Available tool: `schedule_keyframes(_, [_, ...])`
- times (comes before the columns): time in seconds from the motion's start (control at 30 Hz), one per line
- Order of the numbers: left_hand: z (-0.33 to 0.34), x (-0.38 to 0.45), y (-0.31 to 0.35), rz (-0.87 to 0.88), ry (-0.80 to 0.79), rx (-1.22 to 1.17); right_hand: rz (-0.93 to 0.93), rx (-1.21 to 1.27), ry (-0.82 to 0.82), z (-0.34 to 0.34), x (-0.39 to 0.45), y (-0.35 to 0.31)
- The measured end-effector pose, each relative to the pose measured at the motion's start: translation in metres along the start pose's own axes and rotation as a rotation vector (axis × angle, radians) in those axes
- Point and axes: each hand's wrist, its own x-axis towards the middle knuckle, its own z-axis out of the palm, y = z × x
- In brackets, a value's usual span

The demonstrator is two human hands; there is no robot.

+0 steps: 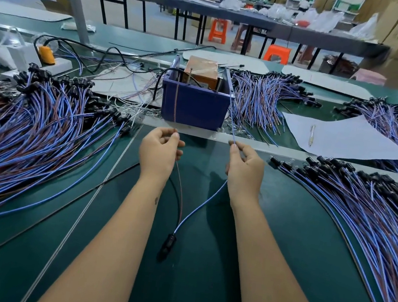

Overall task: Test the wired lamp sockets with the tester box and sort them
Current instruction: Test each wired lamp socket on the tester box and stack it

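Note:
One black lamp socket (167,247) hangs low between my forearms over the green table (201,289). Its brown wire (180,186) runs up to my left hand (159,149), which pinches it; the wire's end reaches up to the blue tester box (195,100). My right hand (246,168) pinches the socket's blue wire (201,205), whose end rises toward the box's right corner. The box holds an orange block with two upright metal pins (189,75). Both hands sit just in front of the box.
A big pile of wired sockets (33,125) lies on the left, another (373,210) on the right, more (261,101) behind the box. A white sheet with a pen (311,135) lies right of the box. A power strip (46,56) sits far left.

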Motion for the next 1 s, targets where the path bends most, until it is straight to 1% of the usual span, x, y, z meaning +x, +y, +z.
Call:
schedule_keyframes(0.1, [0.001,0.004,-0.002,-0.029,-0.073,0.103,0.002,-0.017,0.000,0.010,0.005,-0.002])
schedule_keyframes(0.27, [0.000,0.005,-0.002,-0.029,-0.084,0.150,0.044,-0.016,-0.031,0.026,0.013,-0.004])
schedule_keyframes(0.47, [-0.001,0.003,-0.004,0.000,-0.086,0.131,-0.037,-0.052,-0.059,0.026,0.009,-0.002])
schedule_keyframes(0.73, [-0.002,0.001,-0.006,0.039,-0.101,0.131,-0.087,-0.078,-0.072,0.023,0.009,0.001])
schedule_keyframes(1.0, [-0.003,-0.001,-0.005,0.040,-0.115,0.133,-0.084,-0.075,-0.092,0.022,0.010,0.002])
